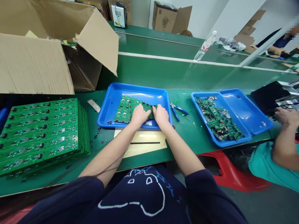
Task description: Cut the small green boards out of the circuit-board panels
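Observation:
Both my hands rest on a green circuit board panel (pixel 125 109) lying in a blue plastic tray (pixel 133 91), and the panel carries small black components. My left hand (pixel 139 115) and my right hand (pixel 161 115) grip it side by side near its front edge, with the fingers hiding its middle. Blue-handled side cutters (pixel 177 110) lie on the green bench just right of the tray. To my left stands a tall stack of whole green panels (pixel 39 133). On my right, a second blue tray (pixel 231 140) holds a heap of small cut boards.
An open cardboard box (pixel 53 53) stands at the upper left. A tan sheet with a black strip (pixel 144 143) lies before the tray, and small black parts are scattered near the stack. A co-worker's hand (pixel 286 116) works at the right, beside an empty blue tray (pixel 247 107).

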